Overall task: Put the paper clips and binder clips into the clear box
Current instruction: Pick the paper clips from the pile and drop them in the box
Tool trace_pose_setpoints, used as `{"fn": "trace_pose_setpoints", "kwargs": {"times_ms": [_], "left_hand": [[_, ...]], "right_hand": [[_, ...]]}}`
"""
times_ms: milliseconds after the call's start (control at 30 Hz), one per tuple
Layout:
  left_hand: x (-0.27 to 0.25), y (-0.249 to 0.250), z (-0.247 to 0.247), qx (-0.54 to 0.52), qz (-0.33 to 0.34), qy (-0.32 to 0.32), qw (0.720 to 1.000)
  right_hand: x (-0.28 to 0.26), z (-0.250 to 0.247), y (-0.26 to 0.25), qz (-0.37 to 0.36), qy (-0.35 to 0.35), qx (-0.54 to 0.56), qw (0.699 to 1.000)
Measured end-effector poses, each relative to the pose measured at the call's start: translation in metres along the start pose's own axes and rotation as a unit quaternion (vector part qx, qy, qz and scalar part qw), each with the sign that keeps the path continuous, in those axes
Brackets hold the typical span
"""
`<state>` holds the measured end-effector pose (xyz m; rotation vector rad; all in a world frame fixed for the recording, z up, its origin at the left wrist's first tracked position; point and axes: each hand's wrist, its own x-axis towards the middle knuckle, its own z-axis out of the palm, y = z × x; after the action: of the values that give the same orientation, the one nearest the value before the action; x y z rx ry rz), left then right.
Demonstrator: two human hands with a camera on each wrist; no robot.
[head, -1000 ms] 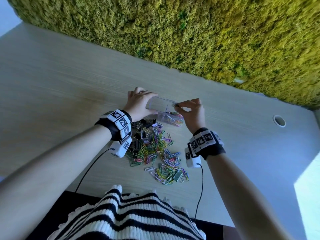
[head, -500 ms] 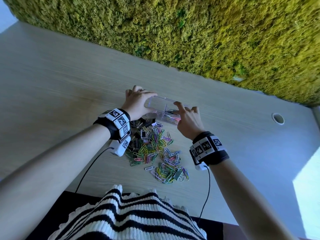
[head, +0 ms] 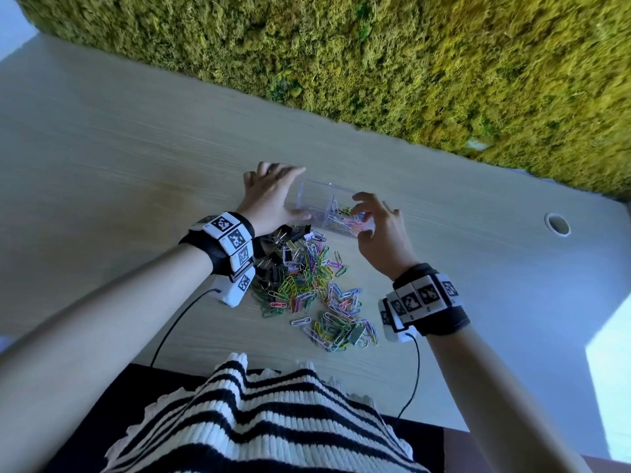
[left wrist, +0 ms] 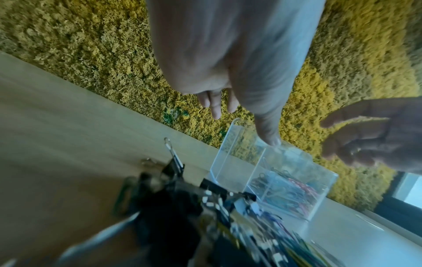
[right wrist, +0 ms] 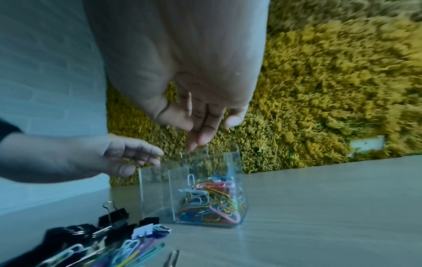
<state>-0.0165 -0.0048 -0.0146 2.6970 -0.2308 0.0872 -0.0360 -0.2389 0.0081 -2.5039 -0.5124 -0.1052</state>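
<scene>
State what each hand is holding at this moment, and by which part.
The left hand steadies the clear box at its left end, thumb on the rim. The right hand holds nothing, its fingers spread loosely above the compartment of paper clips.

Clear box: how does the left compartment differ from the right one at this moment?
The clear box has a divider. Its right compartment holds a heap of coloured paper clips; the left compartment looks empty. The left hand touches the box on the left compartment's side, with its thumb at the rim; the right hand hovers open over the right compartment. Both compartments are clear-walled and open-topped, in one box on the table.
</scene>
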Motion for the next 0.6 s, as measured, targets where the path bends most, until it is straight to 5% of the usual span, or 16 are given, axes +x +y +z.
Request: {"fn": "trace_pose_setpoints", "kwargs": {"times_ms": [133, 267, 433, 600], "left_hand": [[-0.032, -0.004, 0.001, -0.002, 0.014, 0.049, 0.999], [-0.059, -0.005, 0.010, 0.008, 0.062, 0.022, 0.998], [-0.072, 0.003, 0.023, 0.013, 0.090, -0.025, 0.996], [-0.078, 0.009, 0.027, 0.017, 0.107, -0.036, 0.993]], "right_hand": [[-0.048, -0.011, 0.015, -0.021, -0.155, -0.014, 0.988], [-0.097, -0.012, 0.018, -0.005, -0.312, -0.058, 0.948], [-0.117, 0.010, 0.010, -0.032, -0.301, -0.135, 0.943], [-0.106, 0.012, 0.011, -0.022, -0.243, -0.039, 0.969]]}}
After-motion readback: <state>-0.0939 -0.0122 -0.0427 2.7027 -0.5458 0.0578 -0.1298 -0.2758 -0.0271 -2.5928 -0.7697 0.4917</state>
